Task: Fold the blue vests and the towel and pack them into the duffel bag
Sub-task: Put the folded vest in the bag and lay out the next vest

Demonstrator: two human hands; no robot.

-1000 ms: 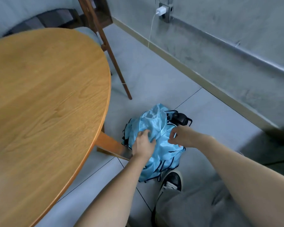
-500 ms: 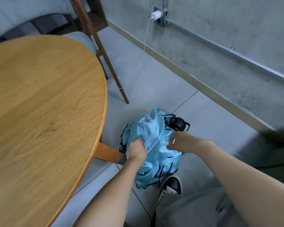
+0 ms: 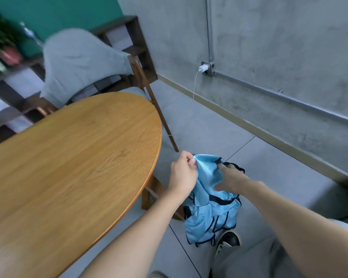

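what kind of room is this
Likely a casual indoor lounge or office corner: a round wooden table, a grey padded chair beside it, bare concrete wall with a charger plugged in.

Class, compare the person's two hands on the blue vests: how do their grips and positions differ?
The left hand pinches the top edge of the blue vests from the table side; the right hand grips lower, partly buried in cloth. The left hand's knuckles show fully; the right's are partly hidden. Both hold the same bundle.
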